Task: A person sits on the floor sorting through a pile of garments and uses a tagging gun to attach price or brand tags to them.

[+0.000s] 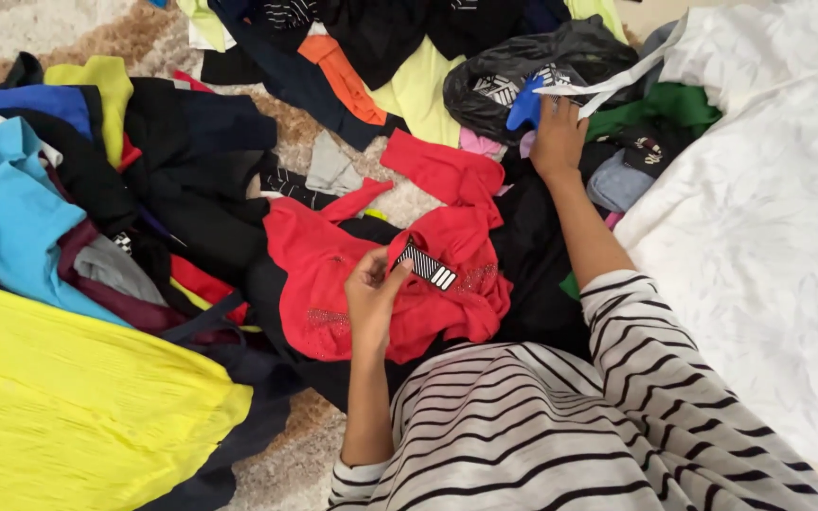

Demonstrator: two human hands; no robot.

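Observation:
My left hand point(373, 289) pinches a small black-and-white striped sock point(425, 265) over a crumpled red garment point(381, 270) in the middle of the pile. My right hand point(558, 137) reaches forward to the far side, fingers closed around a blue piece of cloth point(524, 104) at the mouth of a black plastic bag point(560, 52). A white strap point(608, 85) runs just past that hand. Both arms come out of striped black-and-white sleeves point(542, 426).
Clothes in many colours cover the carpet point(144, 33): a yellow cloth point(59, 407) at lower left, a light blue garment point(7, 218), dark garments point(191, 161), a green piece point(660, 104). A white sheet point(769, 227) fills the right side.

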